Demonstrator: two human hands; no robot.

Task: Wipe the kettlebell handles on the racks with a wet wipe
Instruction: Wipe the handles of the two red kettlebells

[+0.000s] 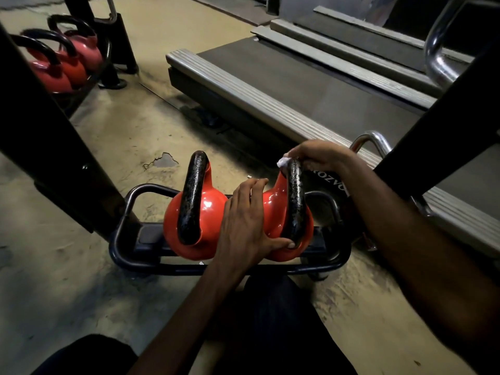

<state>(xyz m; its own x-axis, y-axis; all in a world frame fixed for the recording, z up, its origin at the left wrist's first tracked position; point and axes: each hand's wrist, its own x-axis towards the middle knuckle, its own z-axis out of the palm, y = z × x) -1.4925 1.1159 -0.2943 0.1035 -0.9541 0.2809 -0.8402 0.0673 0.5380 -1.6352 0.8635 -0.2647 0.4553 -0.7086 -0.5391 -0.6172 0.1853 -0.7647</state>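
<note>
Two red kettlebells with black handles sit side by side on a low black tube rack (127, 212). The left kettlebell (205, 209) is untouched. My left hand (247, 226) lies flat with straight fingers on the body of the right kettlebell (273, 207), its thumb at the handle's near base. My right hand (322, 155) pinches a small white wet wipe (283, 162) against the top of that kettlebell's black handle (293, 201). Most of the wipe is hidden under my fingers.
Three more red kettlebells (62, 63) stand on another rack at the far left. Treadmill decks (284, 85) stretch behind the rack. Black frame posts (54, 147) rise at left and right. A chrome bar (376, 139) sits beyond my right hand. The floor is worn.
</note>
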